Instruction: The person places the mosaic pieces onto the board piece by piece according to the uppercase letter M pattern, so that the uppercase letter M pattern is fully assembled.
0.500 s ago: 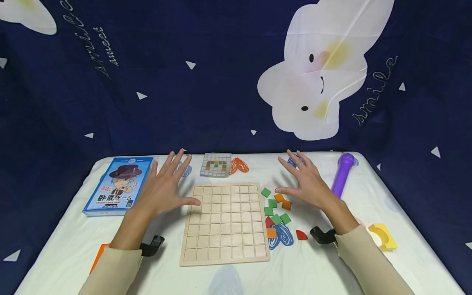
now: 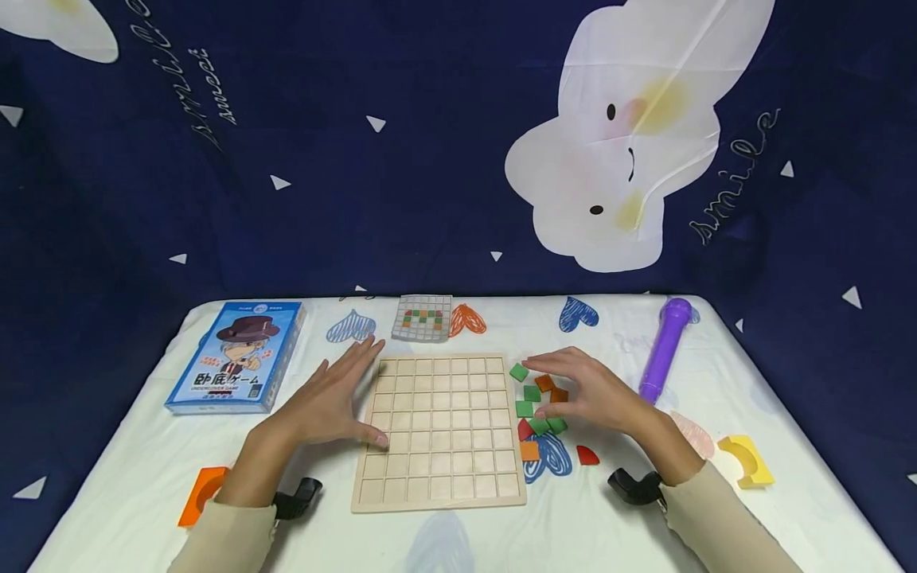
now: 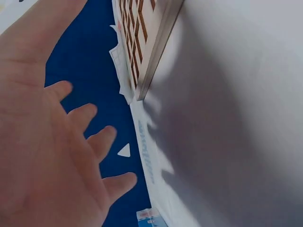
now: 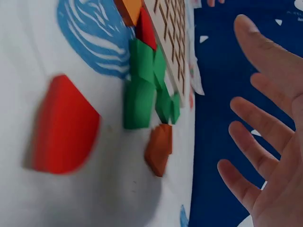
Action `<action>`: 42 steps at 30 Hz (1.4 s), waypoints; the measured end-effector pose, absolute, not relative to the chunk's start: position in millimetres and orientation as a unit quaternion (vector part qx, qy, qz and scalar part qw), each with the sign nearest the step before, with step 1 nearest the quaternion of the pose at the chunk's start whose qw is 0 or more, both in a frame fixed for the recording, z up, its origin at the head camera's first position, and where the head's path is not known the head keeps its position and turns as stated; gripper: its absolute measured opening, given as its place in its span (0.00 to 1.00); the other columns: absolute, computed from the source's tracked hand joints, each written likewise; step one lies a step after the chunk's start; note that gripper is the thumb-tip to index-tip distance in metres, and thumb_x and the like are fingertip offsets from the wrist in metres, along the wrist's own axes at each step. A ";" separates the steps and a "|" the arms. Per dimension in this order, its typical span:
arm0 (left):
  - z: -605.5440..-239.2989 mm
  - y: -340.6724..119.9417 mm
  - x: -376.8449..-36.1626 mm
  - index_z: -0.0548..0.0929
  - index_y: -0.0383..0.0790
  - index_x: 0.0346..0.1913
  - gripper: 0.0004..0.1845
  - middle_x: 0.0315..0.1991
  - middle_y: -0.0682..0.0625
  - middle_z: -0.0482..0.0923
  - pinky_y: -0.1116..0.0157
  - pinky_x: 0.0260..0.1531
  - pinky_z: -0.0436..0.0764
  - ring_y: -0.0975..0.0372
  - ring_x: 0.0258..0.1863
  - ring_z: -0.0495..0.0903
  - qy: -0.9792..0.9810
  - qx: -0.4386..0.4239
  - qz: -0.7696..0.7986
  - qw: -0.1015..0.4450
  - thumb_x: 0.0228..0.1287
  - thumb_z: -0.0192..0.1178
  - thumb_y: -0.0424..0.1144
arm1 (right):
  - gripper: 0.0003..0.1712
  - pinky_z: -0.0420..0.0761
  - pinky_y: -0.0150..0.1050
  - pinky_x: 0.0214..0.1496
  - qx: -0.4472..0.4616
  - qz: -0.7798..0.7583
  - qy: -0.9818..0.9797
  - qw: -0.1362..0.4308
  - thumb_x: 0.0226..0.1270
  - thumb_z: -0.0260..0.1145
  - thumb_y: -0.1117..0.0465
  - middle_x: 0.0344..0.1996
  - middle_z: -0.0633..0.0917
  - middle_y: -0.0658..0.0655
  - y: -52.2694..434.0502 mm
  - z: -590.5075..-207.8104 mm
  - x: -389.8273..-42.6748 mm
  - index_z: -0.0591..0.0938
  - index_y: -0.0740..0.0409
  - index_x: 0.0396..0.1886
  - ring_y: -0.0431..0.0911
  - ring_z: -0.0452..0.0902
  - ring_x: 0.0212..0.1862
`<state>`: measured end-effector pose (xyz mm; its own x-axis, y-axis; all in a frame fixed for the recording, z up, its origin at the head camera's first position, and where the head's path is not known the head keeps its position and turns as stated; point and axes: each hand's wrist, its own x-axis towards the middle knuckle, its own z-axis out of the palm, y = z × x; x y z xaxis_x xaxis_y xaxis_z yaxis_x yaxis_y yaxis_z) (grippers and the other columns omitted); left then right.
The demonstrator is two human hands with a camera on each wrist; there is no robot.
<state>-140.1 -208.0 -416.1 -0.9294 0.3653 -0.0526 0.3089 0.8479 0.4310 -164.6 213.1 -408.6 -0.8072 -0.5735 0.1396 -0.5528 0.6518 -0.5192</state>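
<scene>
Moved down the frame, my left hand (image 2: pixel 322 410) and right hand (image 2: pixel 593 388), thumbs apart from fingers, hover near the grid board (image 2: pixel 440 446) at lower centre and the coloured blocks (image 2: pixel 524 409) right of centre.

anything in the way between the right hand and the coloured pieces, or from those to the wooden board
Nothing visible: the right hand hovers by the coloured pieces, and most lie close beside the wooden board, with no other object between.
</scene>
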 end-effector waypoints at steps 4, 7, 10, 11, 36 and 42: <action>-420.4 -208.0 -136.7 0.52 0.47 0.81 0.75 0.84 0.40 0.47 0.25 0.72 0.51 0.39 0.82 0.49 0.953 0.180 0.231 0.081 0.29 0.80 0.71 | 0.34 0.84 0.41 0.52 -0.316 -0.315 0.893 0.050 0.50 0.83 0.50 0.58 0.87 0.43 211.5 -415.9 -158.5 0.85 0.45 0.60 0.45 0.80 0.54; -422.0 -208.4 -134.4 0.58 0.43 0.77 0.72 0.83 0.39 0.49 0.24 0.71 0.52 0.36 0.81 0.51 0.949 0.185 0.236 0.093 0.27 0.81 0.70 | 0.28 0.83 0.37 0.47 -0.327 -0.339 0.879 0.072 0.51 0.82 0.52 0.53 0.89 0.42 210.1 -423.1 -155.6 0.87 0.45 0.55 0.43 0.80 0.49; -423.3 -209.3 -132.6 0.62 0.43 0.73 0.67 0.83 0.39 0.50 0.24 0.70 0.52 0.35 0.81 0.51 0.946 0.191 0.239 0.109 0.28 0.81 0.69 | 0.23 0.83 0.35 0.53 -0.334 -0.355 0.868 0.092 0.54 0.81 0.54 0.50 0.90 0.40 208.8 -429.0 -154.1 0.89 0.45 0.52 0.38 0.80 0.52; -423.6 -209.7 -132.2 0.63 0.43 0.72 0.65 0.83 0.40 0.51 0.23 0.70 0.51 0.35 0.81 0.52 0.945 0.193 0.240 0.113 0.28 0.82 0.68 | 0.21 0.83 0.35 0.55 -0.335 -0.358 0.866 0.099 0.54 0.80 0.54 0.49 0.90 0.39 208.2 -430.1 -153.8 0.89 0.44 0.50 0.36 0.80 0.53; -429.3 -214.3 -130.6 0.74 0.50 0.45 0.40 0.83 0.41 0.53 0.23 0.71 0.43 0.37 0.82 0.46 0.931 0.213 0.263 0.141 0.29 0.84 0.62 | 0.11 0.81 0.45 0.64 -0.364 -0.283 0.879 0.121 0.62 0.76 0.57 0.46 0.90 0.39 202.9 -441.4 -158.5 0.91 0.41 0.44 0.38 0.84 0.54; -430.9 -216.0 -127.5 0.73 0.49 0.45 0.42 0.83 0.41 0.53 0.23 0.72 0.41 0.37 0.82 0.46 0.930 0.211 0.266 0.142 0.27 0.84 0.62 | 0.10 0.82 0.44 0.62 -0.367 -0.266 0.884 0.118 0.61 0.76 0.58 0.44 0.89 0.37 199.9 -441.0 -158.6 0.90 0.41 0.42 0.35 0.84 0.51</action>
<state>-127.5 -216.0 -430.9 -0.8706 0.4680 -0.1519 0.3165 0.7690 0.5555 -158.6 199.9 -441.0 -0.7030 -0.7111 -0.0138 -0.5851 0.5892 -0.5572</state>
